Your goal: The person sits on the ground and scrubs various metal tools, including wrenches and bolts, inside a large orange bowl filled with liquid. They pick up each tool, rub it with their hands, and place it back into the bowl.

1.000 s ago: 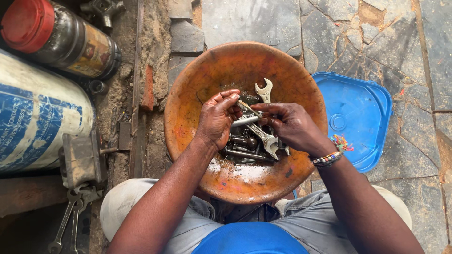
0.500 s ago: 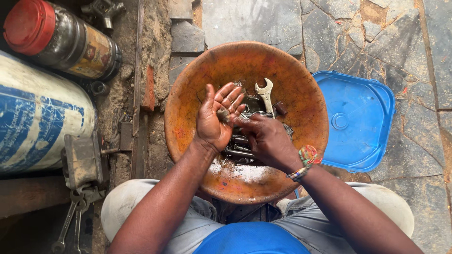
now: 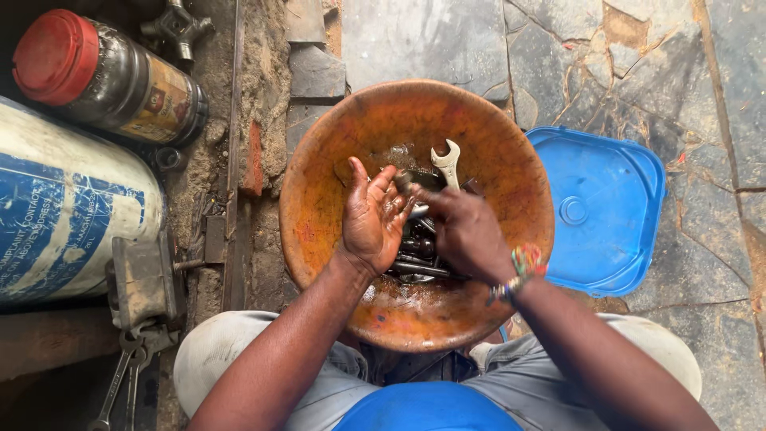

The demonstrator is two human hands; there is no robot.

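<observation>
Your left hand (image 3: 373, 215) spread wide, palm up, over orange bowl (image 3: 319, 199); holds nothing. Your right hand (image 3: 463, 231) palm down on tool pile (image 3: 415, 259) at bowl centre; grip hidden, cannot tell. Wrench (image 3: 447, 164) leans on far wall, jaw end up, likely slid there. Bowl rests on stone floor (image 3: 431, 40) between knees. Blue lid (image 3: 598, 211) just beside right rim; jar (image 3: 104, 76) and cylinder (image 3: 64, 203) well left. Open room ahead.

We are in an outdoor mechanic's yard: cracked stone paving (image 3: 638, 72), a rusty orange basin (image 3: 335, 160) full of greasy spanners (image 3: 447, 164), a metal vise (image 3: 144, 279), loose wrenches (image 3: 120, 383) on dirt, and a gas cylinder (image 3: 64, 215).
</observation>
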